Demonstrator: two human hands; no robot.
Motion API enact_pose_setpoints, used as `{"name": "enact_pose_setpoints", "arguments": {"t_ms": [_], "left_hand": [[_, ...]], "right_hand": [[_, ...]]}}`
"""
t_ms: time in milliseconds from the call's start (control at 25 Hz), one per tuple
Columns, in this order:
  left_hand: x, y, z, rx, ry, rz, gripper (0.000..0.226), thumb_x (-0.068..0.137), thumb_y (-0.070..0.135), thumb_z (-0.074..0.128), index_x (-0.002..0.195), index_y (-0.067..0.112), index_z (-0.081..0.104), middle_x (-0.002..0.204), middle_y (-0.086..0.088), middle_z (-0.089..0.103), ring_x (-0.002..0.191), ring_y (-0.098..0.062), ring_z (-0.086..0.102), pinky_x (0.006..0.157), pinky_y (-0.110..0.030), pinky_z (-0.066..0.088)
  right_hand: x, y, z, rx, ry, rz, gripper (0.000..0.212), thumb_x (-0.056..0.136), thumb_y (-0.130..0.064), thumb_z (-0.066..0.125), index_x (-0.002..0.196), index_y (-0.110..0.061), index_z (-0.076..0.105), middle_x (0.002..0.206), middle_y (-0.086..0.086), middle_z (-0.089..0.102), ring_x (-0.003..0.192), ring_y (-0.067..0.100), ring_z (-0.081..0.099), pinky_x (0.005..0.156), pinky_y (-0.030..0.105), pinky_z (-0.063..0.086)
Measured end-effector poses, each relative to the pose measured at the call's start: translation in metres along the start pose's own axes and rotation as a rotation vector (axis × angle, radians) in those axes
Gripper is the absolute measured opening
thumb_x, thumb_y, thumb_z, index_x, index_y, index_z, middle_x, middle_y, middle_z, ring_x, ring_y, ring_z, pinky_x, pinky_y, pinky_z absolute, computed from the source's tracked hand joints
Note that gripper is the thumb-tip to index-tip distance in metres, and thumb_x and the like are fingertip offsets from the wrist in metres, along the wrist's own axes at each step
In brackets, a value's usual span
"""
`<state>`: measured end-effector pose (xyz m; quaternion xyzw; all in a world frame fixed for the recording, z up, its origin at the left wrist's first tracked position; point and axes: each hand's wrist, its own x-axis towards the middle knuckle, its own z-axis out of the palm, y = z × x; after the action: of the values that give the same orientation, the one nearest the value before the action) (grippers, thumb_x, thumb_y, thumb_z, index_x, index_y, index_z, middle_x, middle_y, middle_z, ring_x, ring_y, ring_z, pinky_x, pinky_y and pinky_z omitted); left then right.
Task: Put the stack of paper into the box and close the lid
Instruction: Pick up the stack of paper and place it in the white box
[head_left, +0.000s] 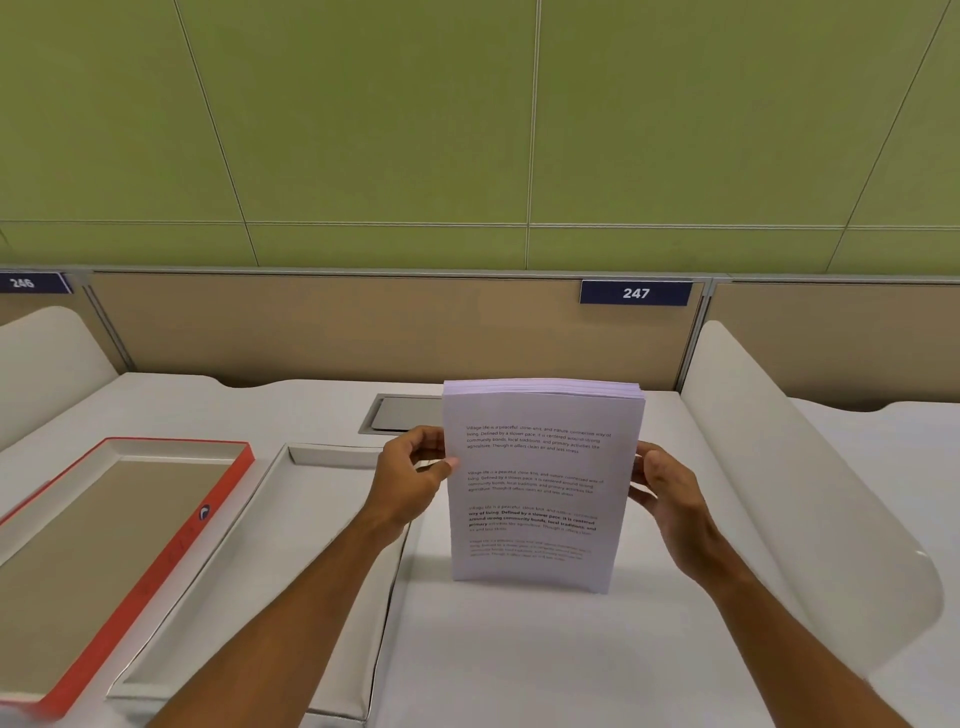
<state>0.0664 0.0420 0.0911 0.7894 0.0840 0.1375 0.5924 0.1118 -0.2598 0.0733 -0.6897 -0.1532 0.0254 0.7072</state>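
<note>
A printed stack of paper (540, 483) stands upright on its bottom edge on the white desk, right of centre. My left hand (410, 480) grips its left edge and my right hand (667, 493) grips its right edge. The open white box (270, 519) lies flat to the left of the stack, and my left forearm crosses over it. The red-rimmed lid (228, 499) lies upside down at the far left, its brown inside facing up, close beside the box.
A grey cable hatch (400, 413) is set into the desk behind the stack. White curved dividers (810, 493) rise on the right and at the far left (47, 353). A tan partition with the sign 247 (636, 293) closes the back.
</note>
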Motion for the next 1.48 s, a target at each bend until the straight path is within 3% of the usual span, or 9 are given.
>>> {"name": "enact_pose_setpoints", "arguments": {"t_ms": [120, 240, 520, 760, 880, 1120, 1320, 1480], "left_hand": [[0.001, 0.000, 0.001, 0.013, 0.007, 0.012, 0.023, 0.085, 0.010, 0.071, 0.106, 0.016, 0.064, 0.105, -0.003, 0.072, 0.098, -0.023, 0.068, 0.083, -0.030, 0.055], [0.002, 0.002, 0.002, 0.032, 0.013, 0.010, 0.024, 0.084, 0.009, 0.073, 0.105, 0.015, 0.064, 0.105, -0.004, 0.072, 0.097, -0.024, 0.069, 0.084, -0.030, 0.056], [0.004, 0.001, 0.001, 0.054, 0.017, 0.029, 0.024, 0.082, 0.010, 0.074, 0.104, 0.013, 0.064, 0.103, -0.004, 0.072, 0.096, -0.021, 0.068, 0.087, -0.031, 0.055], [0.003, -0.015, 0.003, 0.090, -0.054, -0.036, 0.025, 0.082, 0.009, 0.074, 0.106, 0.012, 0.066, 0.104, -0.004, 0.072, 0.097, -0.024, 0.068, 0.091, -0.037, 0.056], [0.003, -0.019, 0.006, 0.112, -0.034, -0.061, 0.024, 0.081, 0.013, 0.076, 0.103, 0.009, 0.067, 0.102, -0.005, 0.073, 0.094, -0.025, 0.069, 0.090, -0.037, 0.056], [-0.001, -0.011, -0.002, 0.005, -0.004, -0.082, 0.024, 0.080, 0.012, 0.077, 0.102, 0.007, 0.070, 0.097, -0.005, 0.075, 0.090, -0.025, 0.071, 0.071, -0.019, 0.055], [-0.013, 0.007, -0.019, -0.158, 0.001, -0.119, 0.026, 0.083, 0.005, 0.072, 0.109, 0.003, 0.068, 0.105, -0.012, 0.075, 0.096, -0.028, 0.073, 0.084, -0.041, 0.061], [-0.022, 0.021, -0.043, -0.212, 0.093, -0.143, 0.024, 0.083, 0.001, 0.072, 0.107, 0.000, 0.068, 0.096, -0.012, 0.073, 0.081, -0.020, 0.073, 0.066, -0.026, 0.062]], "right_hand": [[0.006, 0.000, 0.002, -0.154, 0.064, 0.001, 0.025, 0.091, -0.019, 0.063, 0.115, -0.011, 0.065, 0.105, 0.002, 0.074, 0.099, 0.022, 0.069, 0.080, 0.027, 0.056], [0.011, 0.003, 0.003, -0.274, 0.119, 0.007, 0.016, 0.089, -0.005, 0.066, 0.104, -0.008, 0.066, 0.101, 0.005, 0.074, 0.095, 0.026, 0.069, 0.077, 0.025, 0.056], [0.010, 0.003, 0.000, -0.292, 0.128, 0.026, 0.015, 0.087, -0.008, 0.069, 0.102, -0.007, 0.065, 0.100, 0.005, 0.073, 0.091, 0.024, 0.068, 0.081, 0.033, 0.057], [0.005, 0.021, -0.001, -0.335, 0.090, 0.102, 0.018, 0.086, -0.008, 0.070, 0.105, -0.009, 0.068, 0.101, 0.003, 0.075, 0.095, 0.023, 0.070, 0.080, 0.027, 0.056], [0.001, 0.026, 0.002, -0.354, 0.124, 0.106, 0.016, 0.086, -0.005, 0.070, 0.102, -0.010, 0.070, 0.099, 0.005, 0.076, 0.093, 0.023, 0.071, 0.084, 0.034, 0.059], [0.004, 0.013, 0.001, -0.337, 0.090, 0.105, 0.015, 0.087, -0.009, 0.069, 0.102, -0.008, 0.072, 0.098, 0.006, 0.076, 0.091, 0.026, 0.072, 0.084, 0.040, 0.060], [0.006, -0.010, 0.008, -0.195, 0.032, 0.090, 0.012, 0.090, -0.004, 0.066, 0.100, -0.005, 0.072, 0.093, 0.009, 0.077, 0.080, 0.020, 0.075, 0.064, 0.024, 0.059], [0.014, -0.023, 0.032, -0.111, -0.015, 0.103, 0.012, 0.090, -0.003, 0.064, 0.099, -0.004, 0.072, 0.092, 0.014, 0.076, 0.082, 0.027, 0.075, 0.069, 0.037, 0.062]]}}
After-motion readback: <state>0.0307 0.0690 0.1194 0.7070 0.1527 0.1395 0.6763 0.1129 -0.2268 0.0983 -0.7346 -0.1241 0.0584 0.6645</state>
